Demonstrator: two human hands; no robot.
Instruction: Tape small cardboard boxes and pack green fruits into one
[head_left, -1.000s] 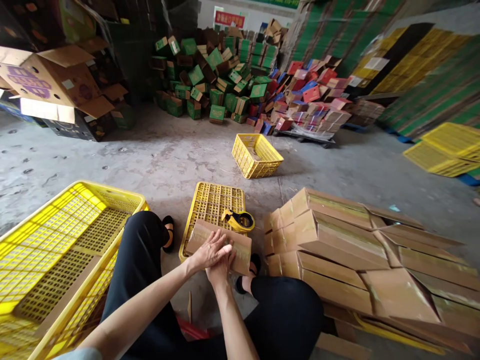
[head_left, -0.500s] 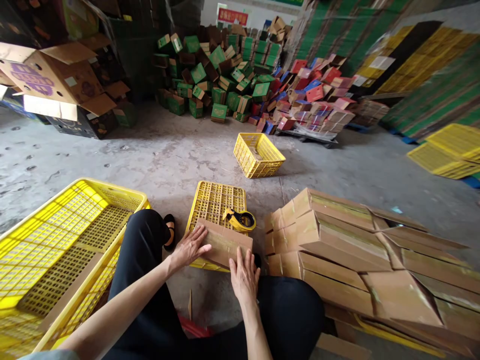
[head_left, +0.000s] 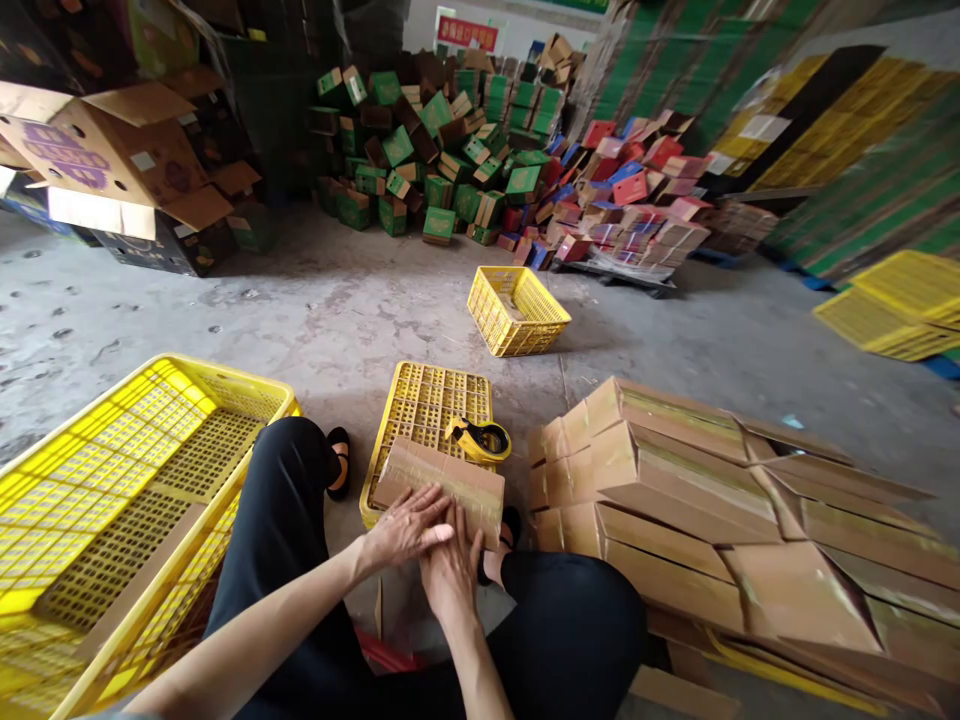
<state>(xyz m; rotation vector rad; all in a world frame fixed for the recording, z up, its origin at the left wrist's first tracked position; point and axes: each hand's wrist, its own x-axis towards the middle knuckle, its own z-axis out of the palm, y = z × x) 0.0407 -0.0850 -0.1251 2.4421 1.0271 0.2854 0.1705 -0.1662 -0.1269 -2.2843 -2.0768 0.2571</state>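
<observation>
A brown cardboard box [head_left: 442,478] with a strip of clear tape along its top rests on an upturned yellow plastic crate [head_left: 420,395] between my knees. My left hand [head_left: 411,522] lies on the box's near side, fingers stretched out and pointing right. Close against it, my right hand [head_left: 452,570] has its fingers spread over the box's near edge, the two hands touching or overlapping slightly. Neither hand is wrapped round anything. Just behind the box, a yellow tape dispenser [head_left: 480,440] lies on the crate.
On my left stands a large yellow crate [head_left: 277,385] with a cardboard piece inside. Stacked flattened cartons [head_left: 675,470] are at my right. A smaller yellow crate [head_left: 517,335] sits ahead on the concrete floor, with heaped green boxes [head_left: 439,222] and red-blue boxes [head_left: 630,187] beyond.
My hands have come together near the middle of the box's near edge. My left hand slid right from the box's left end, and my right hand moved left.
</observation>
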